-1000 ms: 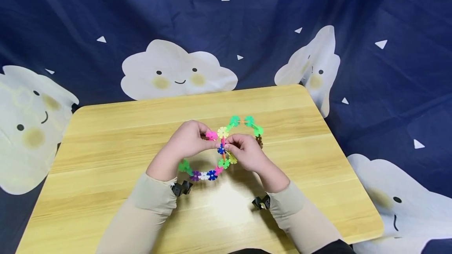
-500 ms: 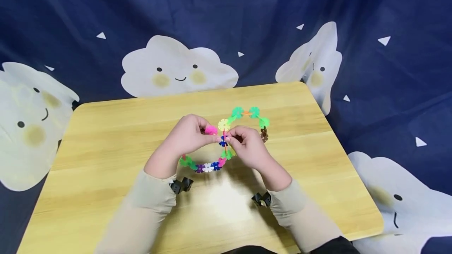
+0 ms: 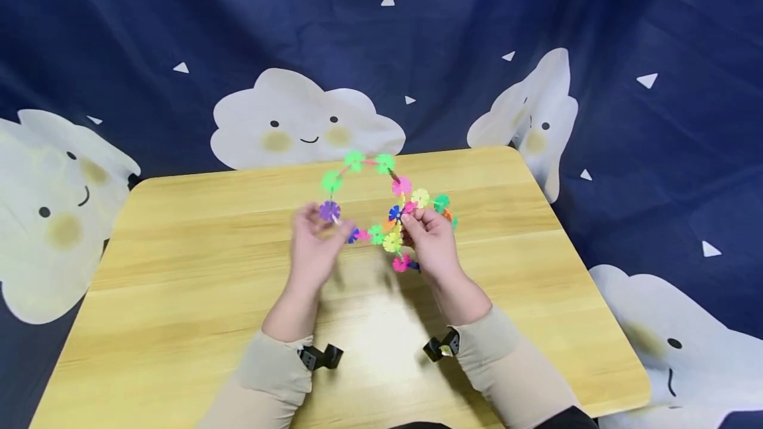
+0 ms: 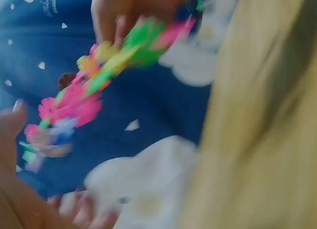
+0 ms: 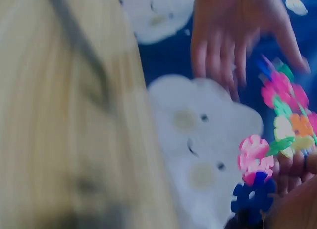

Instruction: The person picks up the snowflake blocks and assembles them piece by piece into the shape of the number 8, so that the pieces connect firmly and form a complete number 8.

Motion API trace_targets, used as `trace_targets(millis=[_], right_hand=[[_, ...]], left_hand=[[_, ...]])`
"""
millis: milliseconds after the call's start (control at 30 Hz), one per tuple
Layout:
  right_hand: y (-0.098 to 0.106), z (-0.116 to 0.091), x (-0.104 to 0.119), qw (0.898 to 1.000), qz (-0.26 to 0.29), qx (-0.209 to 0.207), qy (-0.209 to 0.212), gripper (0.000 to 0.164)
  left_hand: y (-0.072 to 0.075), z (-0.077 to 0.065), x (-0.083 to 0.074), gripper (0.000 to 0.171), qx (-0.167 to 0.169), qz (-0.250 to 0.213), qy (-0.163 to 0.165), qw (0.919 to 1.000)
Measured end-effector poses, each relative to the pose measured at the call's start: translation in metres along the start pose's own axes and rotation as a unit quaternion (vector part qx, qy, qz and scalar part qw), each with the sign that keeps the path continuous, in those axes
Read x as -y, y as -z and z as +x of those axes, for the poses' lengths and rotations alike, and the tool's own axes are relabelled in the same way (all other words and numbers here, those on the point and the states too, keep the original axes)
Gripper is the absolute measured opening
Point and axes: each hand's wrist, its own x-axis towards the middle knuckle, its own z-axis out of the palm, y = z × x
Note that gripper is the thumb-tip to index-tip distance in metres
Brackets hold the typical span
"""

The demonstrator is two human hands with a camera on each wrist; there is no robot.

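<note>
Colourful plastic snowflake discs are slotted together into a linked structure [image 3: 376, 234] held up over the table. One large loop rises at the left, with green discs [image 3: 354, 161] at its top and a purple disc [image 3: 330, 210] at its side. My right hand [image 3: 435, 243] pinches the structure near a blue disc [image 3: 396, 213], where the loops meet. Beside the purple disc is my left hand [image 3: 316, 250]; in the right wrist view its fingers are spread and straight, apart from the discs. Motion blurs it in the head view. More discs, pink and dark blue [image 5: 252, 197], hang below the right hand.
A light wood table [image 3: 197, 283] lies under both hands. Behind it hangs a dark blue curtain [image 3: 334, 18] printed with white clouds. Each wrist carries a small black camera [image 3: 320, 356].
The structure has been lifted and turned, so the left loop now stands up. My left hand has let go of its pinch near the middle and moved to the loop's left side.
</note>
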Motion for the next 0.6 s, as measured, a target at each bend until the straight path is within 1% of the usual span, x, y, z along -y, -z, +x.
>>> trace_targets(millis=[67,100,133,167,233,333,400,467,533,600], right_hand=[[-0.008,-0.002,-0.007,0.997,0.062,-0.032,-0.029,0.021],[-0.013,-0.004,-0.01,0.994,0.086,-0.045,-0.043,0.021],[-0.017,-0.006,-0.014,0.991,0.105,-0.056,-0.057,0.02],[-0.021,-0.007,-0.019,0.988,0.124,-0.065,-0.071,0.02],[-0.027,-0.01,-0.028,0.979,0.159,-0.077,-0.106,0.018],[-0.033,-0.014,-0.044,0.964,0.196,-0.079,-0.163,0.014],[-0.036,-0.015,-0.054,0.956,0.207,-0.075,-0.193,0.012],[-0.038,-0.014,-0.062,0.952,0.21,-0.069,-0.212,0.011],[-0.041,-0.013,-0.068,0.95,0.208,-0.061,-0.226,0.013],[-0.045,-0.011,-0.073,0.947,0.207,-0.05,-0.239,0.018]], left_hand=[[-0.01,-0.002,0.011,0.039,0.059,-0.012,0.047,0.9971],[-0.014,-0.001,0.015,0.034,0.079,-0.018,0.059,0.995],[-0.017,0.0,0.018,0.027,0.087,-0.027,0.069,0.9934],[-0.02,0.002,0.021,0.023,0.085,-0.036,0.078,0.9927],[-0.024,0.008,0.027,0.022,0.068,-0.057,0.097,0.9913],[-0.025,0.019,0.037,0.029,0.058,-0.075,0.137,0.9861],[-0.024,0.026,0.046,0.034,0.058,-0.06,0.164,0.9828],[-0.023,0.033,0.056,0.04,0.06,-0.036,0.185,0.9802],[-0.023,0.039,0.067,0.044,0.059,-0.01,0.196,0.9788],[-0.022,0.045,0.078,0.047,0.059,0.015,0.195,0.9789]])
